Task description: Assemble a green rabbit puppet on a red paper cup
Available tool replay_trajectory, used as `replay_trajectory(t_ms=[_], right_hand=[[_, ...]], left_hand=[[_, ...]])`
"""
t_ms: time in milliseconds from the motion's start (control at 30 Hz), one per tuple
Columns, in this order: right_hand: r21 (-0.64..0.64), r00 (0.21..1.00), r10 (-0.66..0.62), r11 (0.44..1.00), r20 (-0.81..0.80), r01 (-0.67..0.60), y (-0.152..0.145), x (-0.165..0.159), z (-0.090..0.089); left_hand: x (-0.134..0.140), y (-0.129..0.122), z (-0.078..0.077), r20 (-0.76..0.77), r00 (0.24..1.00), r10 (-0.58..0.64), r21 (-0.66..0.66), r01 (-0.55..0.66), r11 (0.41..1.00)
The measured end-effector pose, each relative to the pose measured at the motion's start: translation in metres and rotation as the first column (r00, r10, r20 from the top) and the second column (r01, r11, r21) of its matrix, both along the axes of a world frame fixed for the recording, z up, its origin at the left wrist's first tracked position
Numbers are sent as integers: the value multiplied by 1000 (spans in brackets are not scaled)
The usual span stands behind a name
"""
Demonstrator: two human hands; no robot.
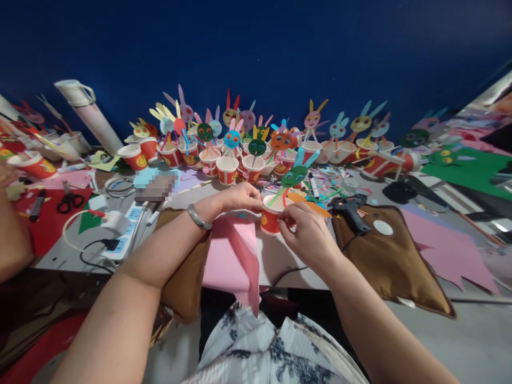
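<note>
A red and white paper cup [271,222] stands upright near the front of the table, between my two hands. A green paper rabbit head [295,177] with light blue ears rises out of it on a green strip; a red strip also shows in the cup. My left hand [245,198], a bracelet on its wrist, is closed with its fingertips at the cup's left rim. Bent inward, the fingers of my right hand [301,223] pinch at the cup's right side. A pink paper sheet [231,250] hangs over the table edge below my left hand.
Many cups with paper rabbits, one a blue rabbit [232,140], line the back. A black glue gun [354,210] rests on a brown cushion [384,261] at right. Leftward are a power strip [127,234], scissors [70,201] and another person's arm [12,229].
</note>
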State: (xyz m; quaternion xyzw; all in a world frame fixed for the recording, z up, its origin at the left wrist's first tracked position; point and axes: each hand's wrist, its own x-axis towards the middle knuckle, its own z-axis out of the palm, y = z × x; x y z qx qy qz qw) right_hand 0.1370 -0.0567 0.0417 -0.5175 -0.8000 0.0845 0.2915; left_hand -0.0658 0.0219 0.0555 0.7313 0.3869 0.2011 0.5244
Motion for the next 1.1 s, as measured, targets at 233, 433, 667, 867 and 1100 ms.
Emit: replay_trajectory(t_ms=[233, 433, 667, 867, 1100], right_hand=[[11, 999, -41, 999, -36, 41, -4, -2, -12], [45, 999, -47, 998, 24, 45, -4, -5, -21], [97, 987, -79, 993, 143, 66, -7, -7, -27], [87, 982, -103, 992, 157, 90, -8, -7, -27], [123, 972, -142, 985, 189, 120, -5, -7, -28]], left_hand=[[3, 1, -2, 16, 998, 67, -78, -66, 995], [4, 3, -11, 24, 995, 95, -225, -87, 970], [8, 4, -21, -54, 994, 95, -71, -98, 993], [10, 7, -24, -100, 991, 85, 235, -60, 970], [14, 3, -25, -78, 989, 128, 477, -75, 875]])
